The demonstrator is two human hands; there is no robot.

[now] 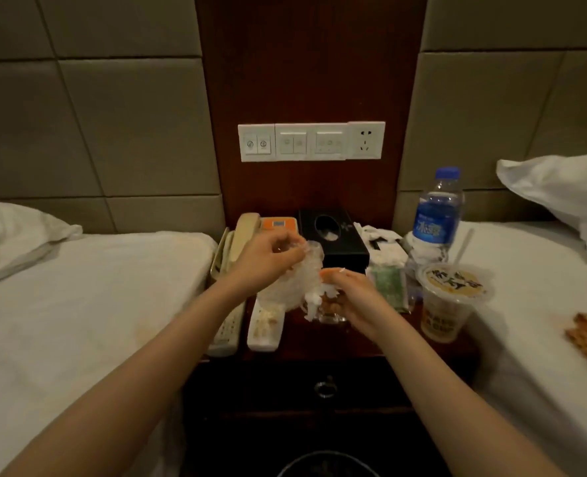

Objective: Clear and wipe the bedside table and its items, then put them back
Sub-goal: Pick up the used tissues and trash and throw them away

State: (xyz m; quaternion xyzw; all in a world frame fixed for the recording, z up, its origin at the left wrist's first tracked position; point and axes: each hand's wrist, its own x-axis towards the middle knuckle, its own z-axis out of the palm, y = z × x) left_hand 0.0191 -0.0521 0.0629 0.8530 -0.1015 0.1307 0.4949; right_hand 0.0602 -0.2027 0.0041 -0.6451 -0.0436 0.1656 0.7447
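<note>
- The plastic [290, 287], a crumpled clear wrap, hangs over the front middle of the table [302, 342]. Its long axis runs roughly up and down, between your two hands.
- Your left hand [268, 259] pinches its top edge with the fingers curled in, so the wrap trails below and to the right of that hand.
- Your right hand [354, 297] sits just beside the wrap's lower end, fingers curled round a white tissue [314, 299]. Something glassy shows under the palm, too blurred to name.
- Neither hand has a finger free for anything else.
- The bin [326, 466] lies straight below your hands and toward you, in front of the table. If this rubbish goes there, the move is probably down and back. Your right hand is the lower one, so it looks slightly nearer.
- Two remotes [264, 321] lie under the wrap and your left wrist, and the tissue box [333, 235] stands just behind your hands.
- The cup [450, 297] with its straw stands near your right wrist, with the bottle [436, 215] behind it. Pull that arm straight back, since swinging it outward could knock the cup.
</note>
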